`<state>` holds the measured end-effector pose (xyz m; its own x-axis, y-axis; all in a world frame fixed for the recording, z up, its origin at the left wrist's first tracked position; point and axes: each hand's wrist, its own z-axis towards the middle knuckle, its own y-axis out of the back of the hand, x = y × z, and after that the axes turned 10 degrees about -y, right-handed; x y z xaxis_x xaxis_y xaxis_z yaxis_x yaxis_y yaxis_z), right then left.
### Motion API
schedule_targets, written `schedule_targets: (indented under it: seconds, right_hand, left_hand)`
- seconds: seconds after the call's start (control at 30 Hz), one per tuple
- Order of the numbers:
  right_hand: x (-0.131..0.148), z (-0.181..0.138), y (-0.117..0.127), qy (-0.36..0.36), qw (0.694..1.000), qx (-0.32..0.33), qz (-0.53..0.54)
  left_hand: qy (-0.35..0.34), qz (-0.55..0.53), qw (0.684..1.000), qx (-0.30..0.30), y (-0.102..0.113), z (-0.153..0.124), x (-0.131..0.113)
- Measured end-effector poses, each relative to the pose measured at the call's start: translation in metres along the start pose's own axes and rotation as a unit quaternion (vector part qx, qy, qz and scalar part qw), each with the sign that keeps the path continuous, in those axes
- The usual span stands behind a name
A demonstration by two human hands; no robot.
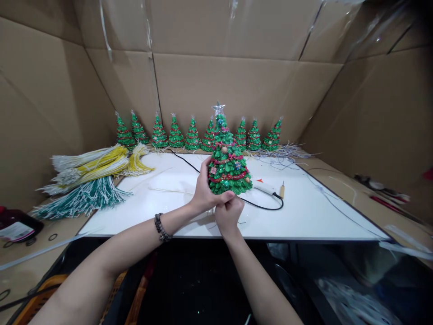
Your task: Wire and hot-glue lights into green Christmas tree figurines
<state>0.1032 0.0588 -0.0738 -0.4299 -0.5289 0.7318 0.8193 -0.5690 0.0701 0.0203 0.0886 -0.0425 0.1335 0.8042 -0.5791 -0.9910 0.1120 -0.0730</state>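
A small green Christmas tree with red garlands, tiny gift boxes and a clear star on top stands upright above the white board. My left hand is wrapped round its lower left side, thumb along the base. Just beneath the base, my right hand is closed in a fist against the left thumb. What the right fingers hold, if anything, is hidden. Behind the tree lie a soldering iron with a black cord and a small yellow-handled tool.
Several similar trees line the cardboard back wall. Bundles of yellow and white wires and green and white wires lie at left, beside a dark bottle. Loose pale wires spread at back right of the white board.
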Motion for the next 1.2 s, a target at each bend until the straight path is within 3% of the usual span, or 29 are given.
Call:
schedule_targets:
  seconds: [0.47,1.2]
  right_hand:
    - [-0.001,-0.003,-0.001,0.077,0.991,0.036,-0.100]
    - [-0.013,-0.006,-0.004,0.068,0.981,0.081,-0.162]
  left_hand:
    - [0.023,-0.008,0.999,-0.027,0.001,0.002,0.000]
    - [0.009,-0.008,1.000,0.021,0.001,-0.001,0.002]
